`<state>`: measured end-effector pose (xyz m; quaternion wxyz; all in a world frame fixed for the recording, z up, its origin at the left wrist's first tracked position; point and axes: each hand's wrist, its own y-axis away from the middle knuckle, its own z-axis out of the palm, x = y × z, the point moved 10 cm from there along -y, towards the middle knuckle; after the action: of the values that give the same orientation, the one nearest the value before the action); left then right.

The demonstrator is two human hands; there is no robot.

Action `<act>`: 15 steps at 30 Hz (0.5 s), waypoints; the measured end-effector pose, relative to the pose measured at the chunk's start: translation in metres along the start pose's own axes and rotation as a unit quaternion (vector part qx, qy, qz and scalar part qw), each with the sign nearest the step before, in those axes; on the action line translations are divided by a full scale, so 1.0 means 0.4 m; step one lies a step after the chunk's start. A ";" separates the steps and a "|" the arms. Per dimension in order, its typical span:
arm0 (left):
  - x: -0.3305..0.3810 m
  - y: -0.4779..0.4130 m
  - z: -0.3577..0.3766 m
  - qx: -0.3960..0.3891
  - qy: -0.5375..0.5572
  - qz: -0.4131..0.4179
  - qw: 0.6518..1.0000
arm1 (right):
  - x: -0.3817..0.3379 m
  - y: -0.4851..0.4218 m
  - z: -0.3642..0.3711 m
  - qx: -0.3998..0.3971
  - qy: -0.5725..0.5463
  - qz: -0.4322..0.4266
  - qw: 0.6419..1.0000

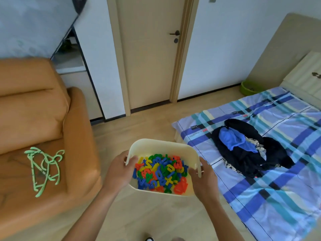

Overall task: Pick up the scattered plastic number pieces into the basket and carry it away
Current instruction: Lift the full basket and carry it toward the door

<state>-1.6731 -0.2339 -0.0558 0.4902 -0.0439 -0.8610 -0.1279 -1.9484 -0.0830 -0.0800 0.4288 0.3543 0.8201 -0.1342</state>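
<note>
A cream plastic basket [156, 145] hangs in the air in front of me, above the wooden floor. Inside it lies a heap of plastic number pieces [161, 171] in red, blue, green and yellow. My left hand [119, 171] grips the basket's left rim, thumb inside and fingers outside. My right hand [205, 176] grips the right rim the same way. No loose pieces show on the floor or the bed.
An orange sofa [43, 119] with several green hangers [43, 167] stands on the left. A bed with a striped sheet [269, 162] and a pile of dark clothes [246, 150] lies on the right. A shut door [149, 54] is straight ahead, and a green tub [250, 86] sits by the wall.
</note>
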 end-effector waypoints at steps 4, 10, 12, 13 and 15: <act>0.092 -0.214 0.051 -0.006 -0.005 -0.001 1.000 | -0.033 -0.229 0.025 -0.007 -0.009 0.023 1.000; 0.167 -0.582 0.164 0.000 -0.013 -0.032 0.999 | -0.082 -0.632 0.103 -0.017 -0.015 0.015 1.000; 0.193 -0.696 0.193 0.008 -0.015 -0.046 0.999 | -0.106 -0.765 0.129 -0.026 -0.012 0.012 1.000; 0.208 -0.747 0.205 0.010 -0.014 -0.050 0.999 | -0.119 -0.823 0.136 -0.028 -0.014 0.011 0.999; 0.247 -0.848 0.220 0.015 -0.017 -0.055 0.998 | -0.150 -0.938 0.154 -0.037 -0.011 0.006 0.999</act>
<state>-1.8655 -0.5424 -0.0744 0.4689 0.0085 -0.8720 -0.1406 -2.1492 -0.4106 -0.1002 0.4515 0.3412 0.8177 -0.1053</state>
